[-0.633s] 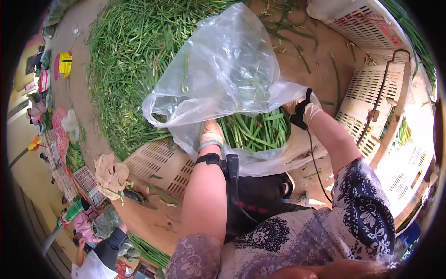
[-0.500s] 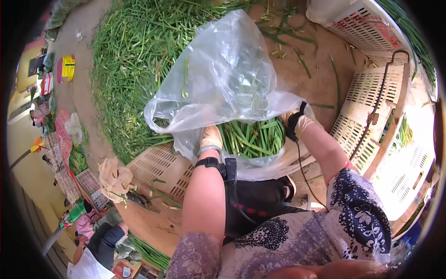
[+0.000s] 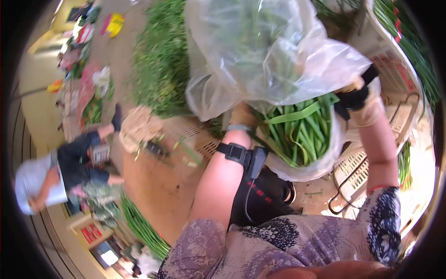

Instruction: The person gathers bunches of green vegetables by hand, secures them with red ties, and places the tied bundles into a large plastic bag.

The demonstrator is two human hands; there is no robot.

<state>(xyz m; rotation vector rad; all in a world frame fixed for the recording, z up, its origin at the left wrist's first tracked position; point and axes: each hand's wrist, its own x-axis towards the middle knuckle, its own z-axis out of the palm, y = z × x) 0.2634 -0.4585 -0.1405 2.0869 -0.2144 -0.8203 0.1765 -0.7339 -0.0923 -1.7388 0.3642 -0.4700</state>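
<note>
A large clear plastic bag (image 3: pixel 241 51) stands between my arms, its mouth toward me. Inside lie long flat green leafy stalks (image 3: pixel 302 128), showing in the opening; more green shows dimly through the plastic. My right hand (image 3: pixel 362 100), in a pale glove with black straps, grips the bag's rim at the right. At the left of the opening is my left hand (image 3: pixel 242 116), also in a pale glove, blurred, its fingers hidden under the folded plastic beside the stalks. A black strapped device (image 3: pixel 246 158) sits on my left forearm.
A heap of greens (image 3: pixel 160 60) lies beyond to the left. Slotted pale crates (image 3: pixel 395 69) stand at right. A crumpled beige cloth or bag (image 3: pixel 139 128) and a dark object (image 3: pixel 155 149) lie left of my arm. At far left is another person (image 3: pixel 51 172).
Both hands and the bag have shifted right, and the bag looks raised and closer. More stalks show in its mouth. The person at far left has moved up in view.
</note>
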